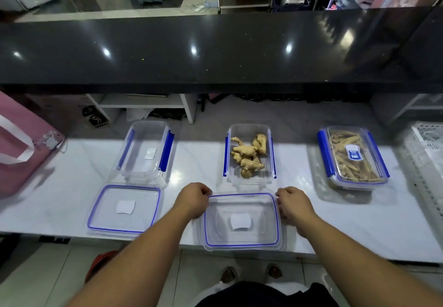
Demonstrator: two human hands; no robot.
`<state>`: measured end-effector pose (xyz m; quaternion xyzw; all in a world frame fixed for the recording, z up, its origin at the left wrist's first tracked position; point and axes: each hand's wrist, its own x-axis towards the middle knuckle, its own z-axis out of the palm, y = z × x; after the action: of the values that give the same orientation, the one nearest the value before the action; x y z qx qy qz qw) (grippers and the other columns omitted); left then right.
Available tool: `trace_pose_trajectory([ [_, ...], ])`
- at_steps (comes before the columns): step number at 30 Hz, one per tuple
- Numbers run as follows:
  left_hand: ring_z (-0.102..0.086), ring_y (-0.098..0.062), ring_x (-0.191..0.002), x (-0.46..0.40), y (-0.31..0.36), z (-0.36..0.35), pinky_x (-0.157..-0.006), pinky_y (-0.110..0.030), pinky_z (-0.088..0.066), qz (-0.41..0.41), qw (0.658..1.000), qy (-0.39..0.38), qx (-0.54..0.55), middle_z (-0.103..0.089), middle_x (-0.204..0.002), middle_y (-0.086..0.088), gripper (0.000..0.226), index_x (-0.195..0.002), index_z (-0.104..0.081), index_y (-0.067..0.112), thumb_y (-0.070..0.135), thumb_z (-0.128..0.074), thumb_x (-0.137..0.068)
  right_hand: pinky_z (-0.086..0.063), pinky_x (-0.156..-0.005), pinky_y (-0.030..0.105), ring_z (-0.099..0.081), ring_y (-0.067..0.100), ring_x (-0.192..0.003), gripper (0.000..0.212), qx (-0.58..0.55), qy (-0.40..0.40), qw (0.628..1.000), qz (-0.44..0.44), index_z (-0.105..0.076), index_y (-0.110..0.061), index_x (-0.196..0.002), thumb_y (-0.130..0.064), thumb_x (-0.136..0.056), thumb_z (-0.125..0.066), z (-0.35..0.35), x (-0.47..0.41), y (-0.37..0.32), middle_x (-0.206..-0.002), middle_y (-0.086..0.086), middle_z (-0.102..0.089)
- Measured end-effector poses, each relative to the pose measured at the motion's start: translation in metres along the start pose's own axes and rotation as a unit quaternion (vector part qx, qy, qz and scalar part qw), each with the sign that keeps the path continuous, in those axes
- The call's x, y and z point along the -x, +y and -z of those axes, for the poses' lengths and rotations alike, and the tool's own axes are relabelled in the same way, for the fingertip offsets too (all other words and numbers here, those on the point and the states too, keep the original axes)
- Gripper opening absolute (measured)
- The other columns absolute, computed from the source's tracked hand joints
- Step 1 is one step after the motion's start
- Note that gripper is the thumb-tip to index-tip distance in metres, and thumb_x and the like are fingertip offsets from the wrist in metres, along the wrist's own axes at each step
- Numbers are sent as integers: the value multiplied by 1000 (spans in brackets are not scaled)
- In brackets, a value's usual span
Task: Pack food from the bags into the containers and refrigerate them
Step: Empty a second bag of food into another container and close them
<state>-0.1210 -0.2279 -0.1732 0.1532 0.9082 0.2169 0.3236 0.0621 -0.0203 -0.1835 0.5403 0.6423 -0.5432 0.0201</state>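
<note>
Pink bag (21, 148) far left on white counter (72, 210). Empty tub (143, 149), loose lid (124, 208) before it. Left hand (193, 198), right hand (293, 202) pinching second lid (241, 220) by its sides, below ginger tub (249, 153). Sealed tub (352, 156) right.

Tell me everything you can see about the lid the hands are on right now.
The lid is clear plastic, rectangular with rounded corners, edged by a thin blue seal line, with a white label at its middle. It lies flat at the near edge of the white counter, partly overhanging it, just in front of the open ginger container. The left hand grips its far left corner and the right hand its far right corner.
</note>
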Motion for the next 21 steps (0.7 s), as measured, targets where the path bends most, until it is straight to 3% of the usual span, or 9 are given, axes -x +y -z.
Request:
trace_pose_trajectory([
  [2,-68,-24,-98,5,5,10,-84,-36,-62,-3,998,-27,52,-75,-109,-2,20,-109,-78,19,11,-61,-102,-58,-63,42,-65,35,-69,36,-92,-49,994,-39,-69,0,-101,-31,-104,-50,14,1,-1,-83,19,-73],
  [5,-69,-25,-104,13,20,25,-89,-44,-65,-14,988,-68,139,-76,-106,-4,19,-101,-78,19,8,-63,-101,-53,-66,37,-63,30,-66,47,-152,-143,974,-87,-71,7,-110,-36,-105,-51,38,3,-1,-80,18,-73],
  [8,-71,-24,-106,20,44,35,-91,-44,-64,-48,979,-70,186,-76,-107,-7,20,-102,-78,16,5,-62,-102,-58,-86,46,-70,36,-86,50,-162,-290,935,-125,-69,3,-125,-38,-98,-61,61,1,-3,-110,24,-74],
  [10,-70,-24,-102,23,61,39,-92,-46,-64,-73,971,-58,221,-76,-105,-8,19,-103,-79,13,3,-63,-102,-52,-101,57,-66,44,-106,55,-171,-393,891,-153,-65,1,-133,-39,-94,-67,74,3,-6,-131,30,-66],
  [13,-71,-25,-98,27,89,39,-97,-49,-61,-109,956,-28,271,-75,-101,-9,20,-101,-79,12,0,-63,-100,-60,-88,55,-65,49,-114,64,-192,-493,832,-167,-57,-2,-142,-39,-93,-73,88,2,-11,-144,31,-55],
  [15,-73,-33,-104,28,107,36,-100,-50,-59,-126,947,0,296,-78,-106,-11,22,-99,-79,13,-1,-63,-99,-64,-68,36,-71,35,-96,64,-188,-500,832,-148,-59,0,-140,-38,-91,-75,95,0,-19,-142,28,-58],
  [17,-74,-32,-101,31,124,34,-100,-50,-59,-143,936,27,321,-78,-109,-15,24,-98,-81,15,-2,-64,-97,-50,-44,20,-59,16,-66,54,-193,-459,858,-127,-65,4,-128,-31,-88,-75,98,-1,-27,-114,19,-71],
  [19,-72,-27,-91,30,139,30,-97,-50,-61,-140,927,56,345,-76,-111,-20,24,-101,-80,16,-2,-65,-95,-36,-37,18,-46,11,-51,30,-207,-374,899,-94,-70,-1,-109,-25,-90,-70,99,-1,-37,-83,8,-66],
  [21,-72,-24,-82,31,153,24,-86,-42,-65,-108,912,64,390,-74,-115,-20,26,-114,-74,11,-4,-64,-96,-38,-39,21,-48,12,-50,18,-212,-264,940,-42,-73,-7,-98,-23,-99,-65,100,-7,-42,-78,5,-66],
])
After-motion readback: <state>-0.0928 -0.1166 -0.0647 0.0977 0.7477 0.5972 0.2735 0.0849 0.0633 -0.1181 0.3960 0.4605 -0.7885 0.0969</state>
